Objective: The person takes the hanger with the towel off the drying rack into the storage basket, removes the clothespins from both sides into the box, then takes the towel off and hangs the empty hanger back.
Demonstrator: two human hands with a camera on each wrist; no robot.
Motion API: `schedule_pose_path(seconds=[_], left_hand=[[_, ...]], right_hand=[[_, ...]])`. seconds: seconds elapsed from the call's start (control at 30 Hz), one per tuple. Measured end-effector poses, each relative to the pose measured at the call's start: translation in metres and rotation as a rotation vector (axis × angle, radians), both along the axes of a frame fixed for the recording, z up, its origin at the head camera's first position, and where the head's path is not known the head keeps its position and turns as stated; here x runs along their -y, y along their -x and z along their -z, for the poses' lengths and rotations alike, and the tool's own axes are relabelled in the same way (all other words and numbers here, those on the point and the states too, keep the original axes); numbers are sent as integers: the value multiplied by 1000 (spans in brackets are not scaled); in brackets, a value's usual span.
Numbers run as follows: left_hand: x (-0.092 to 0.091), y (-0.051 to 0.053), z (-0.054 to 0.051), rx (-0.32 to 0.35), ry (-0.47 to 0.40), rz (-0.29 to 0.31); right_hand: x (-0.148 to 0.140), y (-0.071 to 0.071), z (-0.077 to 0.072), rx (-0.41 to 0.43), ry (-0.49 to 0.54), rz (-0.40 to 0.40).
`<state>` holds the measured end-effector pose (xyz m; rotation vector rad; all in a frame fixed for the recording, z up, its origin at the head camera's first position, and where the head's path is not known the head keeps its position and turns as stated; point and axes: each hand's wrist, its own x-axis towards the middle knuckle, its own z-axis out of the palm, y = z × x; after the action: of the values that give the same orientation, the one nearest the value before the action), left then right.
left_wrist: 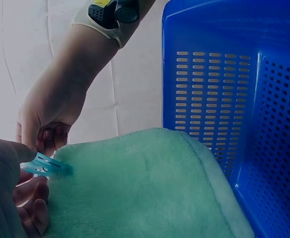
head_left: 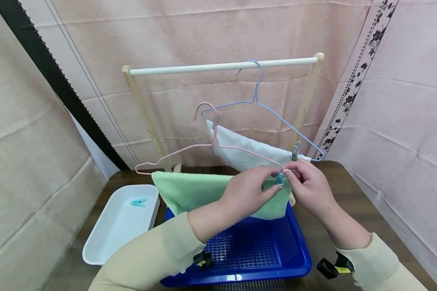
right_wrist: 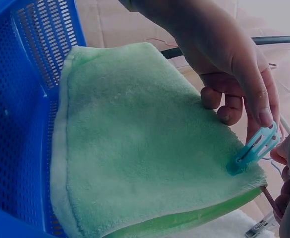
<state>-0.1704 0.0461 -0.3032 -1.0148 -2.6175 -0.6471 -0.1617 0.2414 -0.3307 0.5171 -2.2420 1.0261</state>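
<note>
While green towel (head_left: 191, 190) by blue basket (head_left: 236, 278), turquoise clothespin (head_left: 139, 203) in white tray (head_left: 118, 224).

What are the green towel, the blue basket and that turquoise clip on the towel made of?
Green towel: soft fabric with a fuzzy pile and stitched edge; cotton or microfibre, I can't tell which.
Blue basket: very likely plastic, because it's shiny and has neat rows of moulded-looking holes.
Turquoise clip: probably plastic too, smooth and slightly see-through.
</note>
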Motion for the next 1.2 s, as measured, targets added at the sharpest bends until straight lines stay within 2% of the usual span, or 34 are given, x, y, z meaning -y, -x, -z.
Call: schedule_pose_path(seconds=[0.57, 0.9, 1.2], left_hand=[[-2, 1, -1, -15, 17, 18], [-2, 4, 1, -36, 23, 77], [-1, 7, 3, -64, 22, 105]], right_hand=[[0, -1, 0, 17, -10, 1], [0, -2, 0, -1, 1, -9], [0, -2, 0, -22, 0, -9]])
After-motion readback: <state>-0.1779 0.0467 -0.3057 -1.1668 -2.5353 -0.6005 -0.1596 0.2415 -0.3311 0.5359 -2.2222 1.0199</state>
